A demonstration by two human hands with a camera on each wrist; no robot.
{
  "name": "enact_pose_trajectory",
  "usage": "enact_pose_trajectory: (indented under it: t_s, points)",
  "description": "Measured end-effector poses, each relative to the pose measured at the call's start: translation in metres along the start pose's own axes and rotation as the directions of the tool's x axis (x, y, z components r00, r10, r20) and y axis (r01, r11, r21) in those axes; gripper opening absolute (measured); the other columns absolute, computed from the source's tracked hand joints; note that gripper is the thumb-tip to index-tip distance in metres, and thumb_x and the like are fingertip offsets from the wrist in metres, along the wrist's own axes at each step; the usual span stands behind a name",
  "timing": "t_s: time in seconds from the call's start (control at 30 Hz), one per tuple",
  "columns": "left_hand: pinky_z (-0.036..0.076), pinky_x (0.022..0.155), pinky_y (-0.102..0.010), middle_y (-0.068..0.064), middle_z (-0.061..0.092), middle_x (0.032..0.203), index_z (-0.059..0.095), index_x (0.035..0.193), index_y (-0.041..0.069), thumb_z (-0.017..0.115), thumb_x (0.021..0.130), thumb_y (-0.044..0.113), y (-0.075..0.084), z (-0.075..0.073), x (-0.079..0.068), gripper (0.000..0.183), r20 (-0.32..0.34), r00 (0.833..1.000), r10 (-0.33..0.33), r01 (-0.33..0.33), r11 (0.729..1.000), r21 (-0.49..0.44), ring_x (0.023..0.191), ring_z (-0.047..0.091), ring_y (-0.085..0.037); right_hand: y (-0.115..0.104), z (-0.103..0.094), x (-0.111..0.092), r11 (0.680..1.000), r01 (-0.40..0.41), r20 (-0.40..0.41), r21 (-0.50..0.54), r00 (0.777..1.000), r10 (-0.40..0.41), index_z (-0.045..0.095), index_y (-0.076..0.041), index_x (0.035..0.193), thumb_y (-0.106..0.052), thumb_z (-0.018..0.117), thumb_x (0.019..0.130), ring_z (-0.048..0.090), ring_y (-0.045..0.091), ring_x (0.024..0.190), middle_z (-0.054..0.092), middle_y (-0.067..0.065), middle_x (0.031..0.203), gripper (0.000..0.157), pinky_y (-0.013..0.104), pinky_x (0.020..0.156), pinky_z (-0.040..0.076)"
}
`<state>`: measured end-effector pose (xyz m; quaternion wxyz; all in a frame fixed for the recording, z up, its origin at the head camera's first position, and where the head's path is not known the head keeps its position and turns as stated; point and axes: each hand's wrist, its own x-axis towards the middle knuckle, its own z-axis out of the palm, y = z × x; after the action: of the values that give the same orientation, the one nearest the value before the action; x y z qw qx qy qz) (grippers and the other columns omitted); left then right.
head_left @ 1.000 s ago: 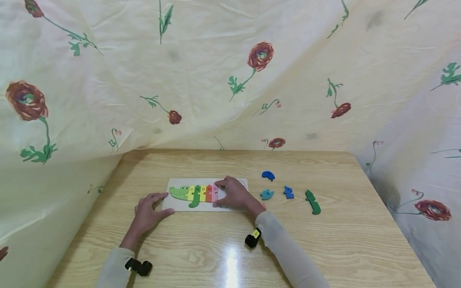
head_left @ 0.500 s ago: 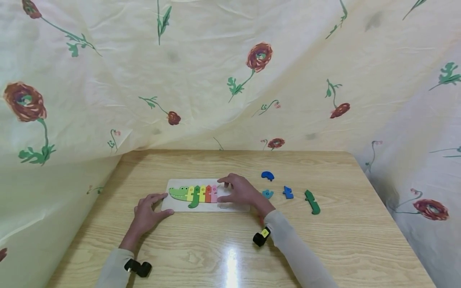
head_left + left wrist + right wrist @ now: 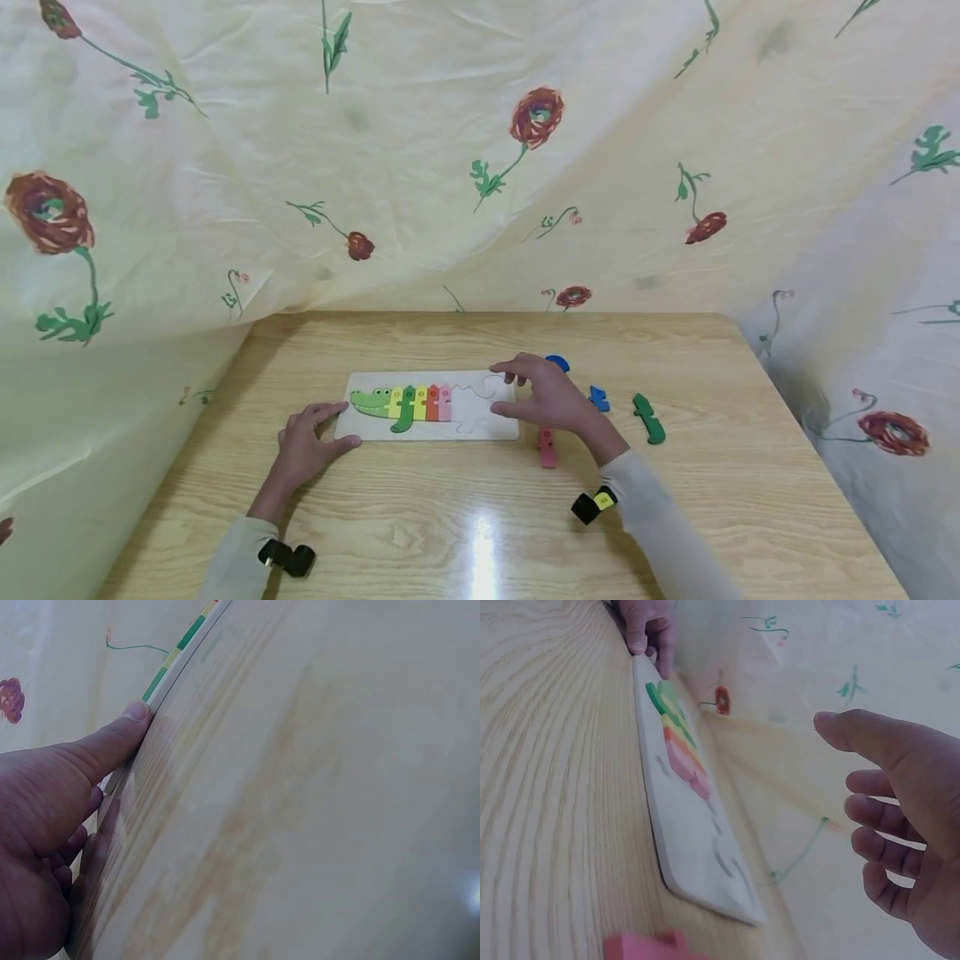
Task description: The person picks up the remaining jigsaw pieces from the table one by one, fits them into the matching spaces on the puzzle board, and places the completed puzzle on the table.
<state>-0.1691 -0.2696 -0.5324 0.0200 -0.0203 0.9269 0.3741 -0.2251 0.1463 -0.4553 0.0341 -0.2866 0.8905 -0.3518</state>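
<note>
A white puzzle board (image 3: 480, 427) lies on the table with a crocodile made of coloured pieces on its left part. The green head piece (image 3: 371, 403) sits at the left, and a pink piece (image 3: 446, 402) ends the row. Bare outlines show on the board's right part. My left hand (image 3: 303, 446) holds the board's left front corner, thumb on the near edge and fingers at the left end. My right hand (image 3: 551, 395) hovers over the board's right end, holding nothing, thumb apart from the loosely bent fingers. In the right wrist view that hand (image 3: 907, 817) appears empty.
Loose pieces lie right of the board: a dark blue piece (image 3: 558, 362), a blue piece (image 3: 598, 398), a long green piece (image 3: 649, 418) and a pinkish-red piece (image 3: 547, 450). A flowered cloth (image 3: 420, 167) hangs behind the wooden table (image 3: 420, 508).
My right hand has left the pink piece and moved right, off the row, uncovering the board's right outlines and the pinkish-red piece. It now hides the teal piece. My left hand stays put.
</note>
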Motion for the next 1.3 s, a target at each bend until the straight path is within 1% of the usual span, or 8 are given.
enact_pose_trajectory:
  t_s: [0.1, 0.23, 0.43, 0.53, 0.77, 1.0, 1.13, 1.3]
  points:
    - [0.022, 0.095, -0.054, -0.021, 0.048, 0.149, 0.056, 0.146, 0.01, 0.084, 0.082, 0.046, -0.001, 0.0, 0.001, 0.078, -0.004, 1.0, 0.003, -0.003, 1.0, 0.002, 0.134, 0.037, -0.044, 0.003, -0.01, -0.012, 0.999, 0.028, -0.044, -0.018, 0.999, -0.029, 0.067, -0.015, 0.134, -0.037, 0.083, 0.086, 0.061, 0.032, 0.097, 0.066, 0.005, 0.106, 0.055, 0.041, 0.076, 0.05]
    - [0.022, 0.095, -0.054, -0.022, 0.048, 0.149, 0.056, 0.146, 0.01, 0.084, 0.082, 0.048, -0.002, 0.0, 0.001, 0.08, -0.003, 1.0, 0.006, -0.006, 1.0, 0.003, 0.133, 0.037, -0.044, 0.011, -0.021, -0.027, 0.996, 0.075, -0.097, -0.047, 0.992, -0.079, 0.068, -0.013, 0.132, -0.033, 0.084, 0.084, 0.061, 0.026, 0.093, 0.065, -0.002, 0.104, 0.054, 0.048, 0.077, 0.053]
    - [0.022, 0.095, -0.053, -0.021, 0.048, 0.149, 0.056, 0.146, 0.01, 0.084, 0.082, 0.047, -0.001, -0.001, 0.002, 0.079, -0.008, 1.0, 0.01, -0.01, 1.0, 0.007, 0.134, 0.037, -0.044, 0.026, -0.029, -0.048, 0.995, 0.097, -0.124, -0.029, 0.987, -0.1, 0.068, -0.014, 0.132, -0.032, 0.085, 0.084, 0.063, 0.029, 0.095, 0.067, 0.005, 0.105, 0.054, 0.047, 0.076, 0.053]
    - [0.022, 0.096, -0.053, -0.021, 0.048, 0.149, 0.056, 0.146, 0.01, 0.084, 0.083, 0.046, 0.0, -0.001, 0.002, 0.078, -0.008, 1.0, 0.009, -0.009, 1.0, 0.006, 0.134, 0.037, -0.044, 0.031, -0.029, -0.056, 0.996, 0.086, -0.12, -0.022, 0.989, -0.088, 0.068, -0.014, 0.131, -0.032, 0.086, 0.083, 0.063, 0.03, 0.096, 0.068, 0.007, 0.106, 0.054, 0.047, 0.076, 0.053]
    - [0.022, 0.094, -0.052, -0.021, 0.047, 0.15, 0.056, 0.146, 0.011, 0.084, 0.083, 0.046, 0.001, -0.001, 0.001, 0.078, -0.001, 1.0, 0.005, -0.005, 1.0, 0.003, 0.134, 0.037, -0.044, 0.043, -0.022, -0.071, 1.0, 0.008, -0.092, -0.027, 0.996, -0.01, 0.068, -0.011, 0.132, -0.03, 0.087, 0.082, 0.061, 0.029, 0.093, 0.067, 0.007, 0.108, 0.057, 0.047, 0.076, 0.053]
    - [0.022, 0.094, -0.051, -0.021, 0.048, 0.149, 0.057, 0.146, 0.011, 0.084, 0.082, 0.047, -0.001, 0.001, 0.001, 0.079, 0.001, 1.0, 0.001, -0.001, 1.0, -0.007, 0.134, 0.037, -0.044, 0.053, -0.014, -0.083, 0.999, -0.018, -0.065, -0.032, 0.998, 0.015, 0.069, -0.011, 0.131, -0.039, 0.087, 0.08, 0.06, 0.023, 0.099, 0.065, 0.004, 0.11, 0.061, 0.04, 0.077, 0.052]
    - [0.022, 0.095, -0.053, -0.021, 0.048, 0.149, 0.057, 0.146, 0.011, 0.084, 0.081, 0.048, -0.003, 0.002, 0.001, 0.08, -0.004, 1.0, 0.006, -0.006, 1.0, -0.005, 0.134, 0.036, -0.044, 0.057, -0.009, -0.088, 0.998, -0.034, -0.051, -0.048, 0.998, 0.032, 0.068, -0.013, 0.133, -0.046, 0.087, 0.079, 0.058, 0.019, 0.097, 0.064, 0.0, 0.109, 0.067, 0.035, 0.076, 0.05]
    - [0.022, 0.095, -0.054, -0.022, 0.047, 0.149, 0.056, 0.147, 0.011, 0.083, 0.082, 0.05, -0.003, 0.002, 0.001, 0.08, -0.005, 1.0, 0.005, -0.005, 1.0, 0.0, 0.133, 0.037, -0.044, 0.06, -0.006, -0.091, 0.996, -0.06, -0.041, -0.072, 0.998, 0.057, 0.067, -0.015, 0.135, -0.051, 0.086, 0.078, 0.055, 0.015, 0.094, 0.063, -0.004, 0.108, 0.07, 0.034, 0.077, 0.05]
